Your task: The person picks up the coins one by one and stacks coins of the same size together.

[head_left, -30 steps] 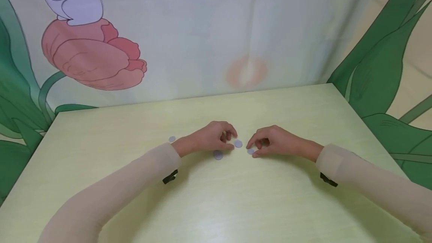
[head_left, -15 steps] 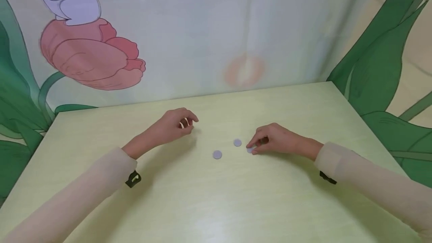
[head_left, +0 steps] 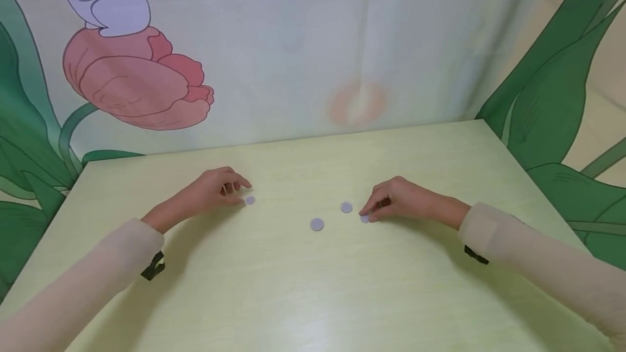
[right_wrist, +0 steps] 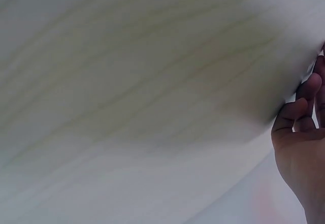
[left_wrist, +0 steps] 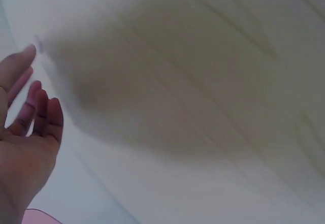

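Several flat, round, silvery-lilac coin-like discs lie on the pale table. In the head view my left hand hovers around the leftmost disc, thumb and forefinger spread at its near side and above it. My right hand pinches the rightmost disc at the table, thumb and forefinger at its edges, covering part of it. Between the hands lie a larger disc and another disc, the latter just left of my right fingertips. The left wrist view shows a lilac disc edge beside the thumb tip.
The pale yellow-green table ends at a back edge against a printed cloth with a flower and leaves. Dark straps show under both sleeves.
My left hand has moved left, from beside the middle discs to the leftmost disc. My right hand stays at the rightmost disc, its thumb and forefinger slightly closer together.
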